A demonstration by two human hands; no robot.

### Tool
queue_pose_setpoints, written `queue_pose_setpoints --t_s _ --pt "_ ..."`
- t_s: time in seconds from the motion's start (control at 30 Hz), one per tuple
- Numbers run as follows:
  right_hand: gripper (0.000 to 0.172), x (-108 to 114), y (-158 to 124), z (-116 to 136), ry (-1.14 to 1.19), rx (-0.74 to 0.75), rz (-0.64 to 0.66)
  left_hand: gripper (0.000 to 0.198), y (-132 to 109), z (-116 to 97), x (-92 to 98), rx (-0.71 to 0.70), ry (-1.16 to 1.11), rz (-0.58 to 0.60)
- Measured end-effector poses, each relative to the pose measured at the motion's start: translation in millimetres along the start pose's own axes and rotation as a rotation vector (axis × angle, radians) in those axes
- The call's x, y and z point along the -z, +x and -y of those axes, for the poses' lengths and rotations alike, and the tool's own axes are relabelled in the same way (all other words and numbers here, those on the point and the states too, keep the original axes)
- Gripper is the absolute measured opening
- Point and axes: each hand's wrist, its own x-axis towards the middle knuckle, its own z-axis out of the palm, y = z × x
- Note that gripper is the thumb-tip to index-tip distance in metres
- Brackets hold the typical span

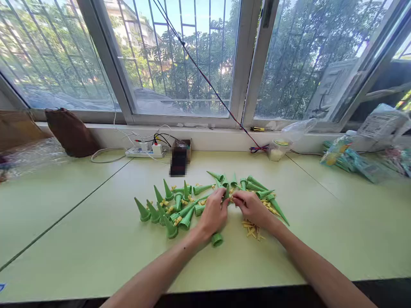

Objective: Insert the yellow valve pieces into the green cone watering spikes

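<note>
Several green plastic cones (167, 205) lie and stand in a heap on the pale green table (80, 239), mixed with small yellow pieces (252, 229). My left hand (214, 213) is curled around one green cone (226, 192) at the middle of the heap. My right hand (253, 207) meets it from the right, fingers pinched at that same cone's end; what they pinch is too small to make out. Another green cone (217, 239) lies just under my left wrist. More cones (257, 188) lie behind my hands.
A power strip with plugs and cables (144, 150) and a small dark box (180, 160) sit by the window sill. A brown bag (70, 130) is at the far left. Plastic bags of parts (353, 160) and a small jar (276, 150) are at the right.
</note>
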Motion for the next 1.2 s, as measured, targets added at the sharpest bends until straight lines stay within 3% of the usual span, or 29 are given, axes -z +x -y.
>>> queue_pose_setpoints --t_s 1.2 --pt "0.025 1.1 -0.1 2.9 0.017 0.011 -0.039 0.005 1.9 -2.7 1.1 0.016 -0.030 0.014"
